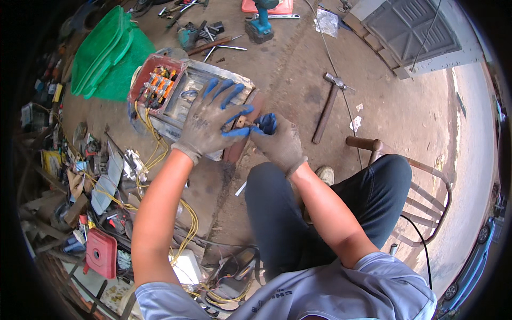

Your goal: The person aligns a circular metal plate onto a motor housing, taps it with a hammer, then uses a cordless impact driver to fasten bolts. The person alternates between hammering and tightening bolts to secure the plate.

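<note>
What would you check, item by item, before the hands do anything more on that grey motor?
1. Gloves on both hands: ok, left hand and right hand are gloved.
2. Left hand steadying the motor: ok, spread flat on it.
3. Right-hand grip on a small part at the motor's edge: cannot tell, fingers hide it.
4. Terminal box: not ok, open, contacts bare.
5. Yellow wires disconnected from power: cannot tell.
6. Hammer: ok, lying apart.

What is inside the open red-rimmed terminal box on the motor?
Inside the terminal box sit rows of terminals with orange and metal fittings, and yellow wires run out and down. The left hand rests on the motor beside it, covering the casing underneath.
</note>
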